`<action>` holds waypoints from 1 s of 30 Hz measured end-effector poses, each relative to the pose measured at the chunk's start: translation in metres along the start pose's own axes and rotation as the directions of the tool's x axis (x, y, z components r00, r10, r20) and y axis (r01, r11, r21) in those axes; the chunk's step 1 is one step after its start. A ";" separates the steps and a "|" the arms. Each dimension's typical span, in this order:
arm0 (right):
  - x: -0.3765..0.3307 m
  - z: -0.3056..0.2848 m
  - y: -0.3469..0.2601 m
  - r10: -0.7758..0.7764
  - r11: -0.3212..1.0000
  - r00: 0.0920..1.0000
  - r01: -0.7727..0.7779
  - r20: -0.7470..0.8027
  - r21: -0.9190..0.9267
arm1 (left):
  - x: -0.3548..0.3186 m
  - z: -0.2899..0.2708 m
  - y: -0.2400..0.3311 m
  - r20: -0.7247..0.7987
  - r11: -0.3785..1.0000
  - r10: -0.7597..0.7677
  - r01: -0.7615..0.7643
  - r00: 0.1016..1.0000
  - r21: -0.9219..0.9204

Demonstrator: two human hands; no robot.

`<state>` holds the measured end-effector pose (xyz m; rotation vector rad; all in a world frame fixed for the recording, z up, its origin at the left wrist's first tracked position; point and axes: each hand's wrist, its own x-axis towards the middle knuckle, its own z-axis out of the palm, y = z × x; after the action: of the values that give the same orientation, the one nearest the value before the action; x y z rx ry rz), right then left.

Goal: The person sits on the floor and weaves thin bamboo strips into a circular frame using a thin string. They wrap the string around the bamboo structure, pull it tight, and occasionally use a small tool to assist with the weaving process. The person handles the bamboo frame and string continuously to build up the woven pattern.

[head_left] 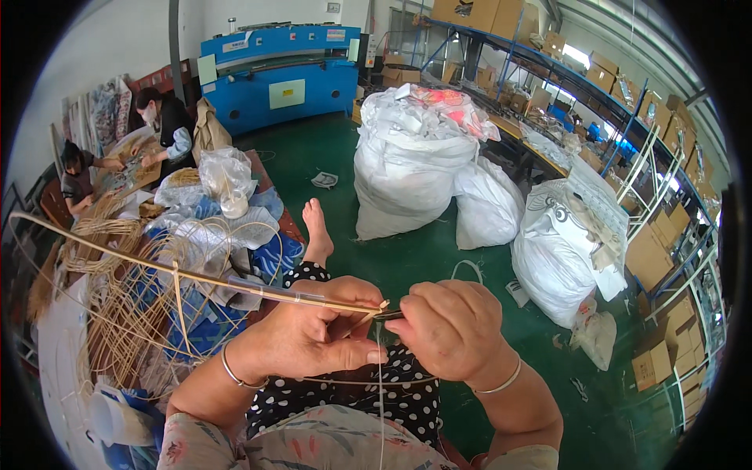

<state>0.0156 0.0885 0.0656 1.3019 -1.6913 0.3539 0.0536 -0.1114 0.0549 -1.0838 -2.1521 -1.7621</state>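
Note:
A long rattan cane (196,274) slants from the far left to the middle, with clear plastic wrapped round part of it. My left hand (321,333) is closed round its right end, thumb stretched along below. At that end sits a small pale knot or wrap (383,305). My right hand (454,325) is closed in a pinch right beside it, on something thin and dark that I cannot make out. From between the hands a thin white cord (381,407) hangs down over my lap. Another thin cane passes below my hands.
Coils of rattan (129,313) lie on the table at left, near a white plastic jug (117,415) and a bagged cup (233,202). Two people work at the far left. Large white sacks (407,180) stand on the green floor ahead; shelves with cartons (658,364) line the right.

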 end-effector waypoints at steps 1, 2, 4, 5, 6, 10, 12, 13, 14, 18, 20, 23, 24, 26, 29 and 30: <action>0.000 -0.001 0.001 0.073 0.993 0.997 -0.071 -0.010 0.094 | 0.000 0.000 -0.001 0.002 1.000 -0.005 0.005 1.000 0.005; 0.002 -0.003 0.005 0.138 0.973 0.990 -0.133 -0.016 0.191 | -0.001 -0.002 -0.001 -0.002 1.000 -0.009 0.009 1.000 0.017; 0.003 -0.002 0.006 0.303 0.857 0.950 -0.305 0.073 0.415 | 0.001 -0.002 -0.003 0.004 0.999 0.024 -0.024 1.000 0.038; 0.001 -0.003 0.003 0.384 0.750 0.906 -0.417 0.175 0.514 | 0.004 -0.001 -0.004 0.010 0.998 0.046 -0.046 0.999 0.045; 0.000 -0.004 0.002 0.443 0.618 0.849 -0.521 0.287 0.589 | 0.006 0.000 -0.007 0.010 0.998 0.061 -0.062 0.998 0.016; -0.011 0.012 0.010 0.393 0.687 0.858 -0.514 0.332 0.514 | 0.004 0.007 -0.023 -0.029 0.998 0.045 -0.046 0.999 -0.030; -0.012 0.013 0.011 0.472 0.605 0.777 -0.629 0.416 0.488 | 0.002 0.005 -0.026 -0.087 0.999 -0.053 0.053 0.995 -0.012; -0.017 0.014 0.013 0.506 0.572 0.744 -0.668 0.437 0.475 | -0.005 0.004 -0.028 -0.148 0.983 -0.111 0.130 0.983 0.128; -0.022 0.015 0.016 0.537 0.542 0.713 -0.701 0.451 0.462 | -0.014 0.003 -0.030 -0.185 0.968 -0.099 0.139 0.978 0.211; -0.048 0.024 0.031 0.600 0.373 0.656 -0.736 0.458 0.565 | -0.077 0.003 -0.055 -0.307 0.871 -0.093 0.227 0.947 0.436; -0.056 0.024 0.034 0.632 0.285 0.609 -0.758 0.479 0.587 | -0.118 -0.004 -0.070 -0.381 0.759 -0.018 0.261 0.925 0.597; -0.064 0.023 0.042 0.650 0.220 0.584 -0.757 0.486 0.616 | -0.177 -0.034 -0.084 -0.671 0.508 0.132 0.531 0.730 0.678; -0.067 0.025 0.042 0.648 0.213 0.581 -0.759 0.493 0.615 | -0.197 -0.043 -0.097 -0.795 0.453 0.067 0.692 0.603 0.562; -0.070 0.031 0.046 0.644 0.190 0.577 -0.757 0.503 0.625 | -0.218 -0.058 -0.118 -0.812 0.322 0.062 0.758 0.580 0.566; -0.069 0.035 0.051 0.629 0.138 0.571 -0.750 0.527 0.647 | -0.247 -0.078 -0.159 -0.874 0.590 -0.180 0.760 0.452 0.271; -0.068 0.038 0.052 0.617 0.116 0.574 -0.743 0.539 0.659 | -0.262 -0.081 -0.171 -0.861 0.702 -0.307 0.707 0.405 0.082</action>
<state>-0.0485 0.1233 0.0071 1.0048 -2.2800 1.9724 0.1140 -0.3044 -0.1976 0.5725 -2.1213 -1.3403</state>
